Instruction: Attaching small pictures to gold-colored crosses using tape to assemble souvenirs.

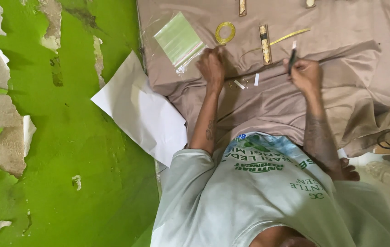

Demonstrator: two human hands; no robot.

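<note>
The wrinkled taupe cloth (277, 100) lies spread on the floor in front of the person, and both hands work at a raised fold running across its middle. The left hand (211, 66) rests on the cloth with its fingers curled down, pressing the fabric; whether it pinches anything small I cannot tell. The right hand (305, 73) is closed around a slim dark pen-like tool (292, 59), held upright with its pale end above the fold.

By the look of it, the step in hand is fine work at the fold, one hand pinning the cloth and the other bringing the tool to it. Any stroke here calls for flat, taut fabric and a steady tip.

Two small white slips (239, 84) lie between the hands. Beyond them sit a gold ring of trim (225, 32), a short gold-edged strip (265, 44) and a thin gold band (291, 36). A clear plastic bag (179, 41) lies near the left hand, a white paper sheet (140, 110) on the green peeling floor (67, 137).
</note>
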